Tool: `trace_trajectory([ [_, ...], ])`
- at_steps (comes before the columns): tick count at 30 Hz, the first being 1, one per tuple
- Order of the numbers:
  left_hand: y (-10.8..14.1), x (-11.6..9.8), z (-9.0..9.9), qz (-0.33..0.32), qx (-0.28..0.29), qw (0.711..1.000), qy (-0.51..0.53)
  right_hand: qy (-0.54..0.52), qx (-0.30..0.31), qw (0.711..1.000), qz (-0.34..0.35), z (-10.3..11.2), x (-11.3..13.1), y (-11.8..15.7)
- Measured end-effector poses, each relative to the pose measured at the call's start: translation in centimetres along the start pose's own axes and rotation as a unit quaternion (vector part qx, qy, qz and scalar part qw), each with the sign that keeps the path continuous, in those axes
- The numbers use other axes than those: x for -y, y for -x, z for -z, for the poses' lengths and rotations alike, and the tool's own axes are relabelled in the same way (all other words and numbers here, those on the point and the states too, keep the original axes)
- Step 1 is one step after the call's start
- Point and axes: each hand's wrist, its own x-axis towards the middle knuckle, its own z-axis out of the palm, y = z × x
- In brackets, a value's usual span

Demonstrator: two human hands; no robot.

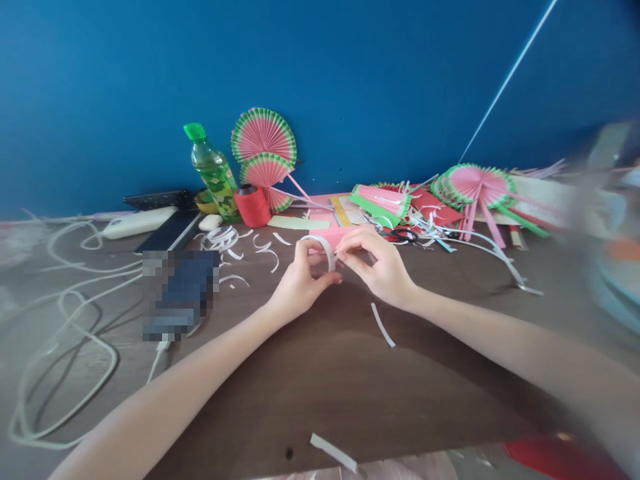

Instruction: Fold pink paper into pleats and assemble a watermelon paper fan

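My left hand (pixel 300 283) is closed around a narrow roll of white tape (pixel 327 247), with its thumb below the ring. The fingertips of my right hand (pixel 380 263) pinch at the right edge of that roll; the bit of tape between them is too small to make out. Just behind both hands lies a sheet of pink paper (pixel 325 236), partly hidden by them. On the table nearer to me is a loose white strip (pixel 383 325), and another strip (pixel 334 452) rests at the front edge.
Pink-and-green pleated paper fans (pixel 263 137) lean on the blue wall, with more fans (pixel 480 185) at right. A green-capped bottle (pixel 216 175), a red roll (pixel 253 205), scissors (pixel 404 235) and paper scraps line the back. A phone (pixel 183 293) and white cables (pixel 107 347) lie left.
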Motion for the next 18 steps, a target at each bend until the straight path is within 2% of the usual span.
trace_trajectory([
  [3, 0.1, -0.5, -0.1, 0.004, 0.001, 1.000, 0.027, -0.015, -0.003, 1.000, -0.013, 0.1, 0.0, -0.1],
  [8, 0.3, -1.6, -0.1, -0.003, 0.036, 0.999, 0.001, -0.013, -0.009, 1.000, -0.022, 0.3, 0.4, -0.2],
  [12, 0.3, -2.4, -0.4, 0.009, 0.026, 0.998, 0.050, -0.007, -0.014, 1.000, -0.023, 0.6, 0.9, -0.4],
  [18, 0.2, -3.5, -0.6, 0.032, 0.021, 0.989, 0.144, -0.126, -0.012, 0.986, -0.111, 0.3, 0.7, -0.5],
])
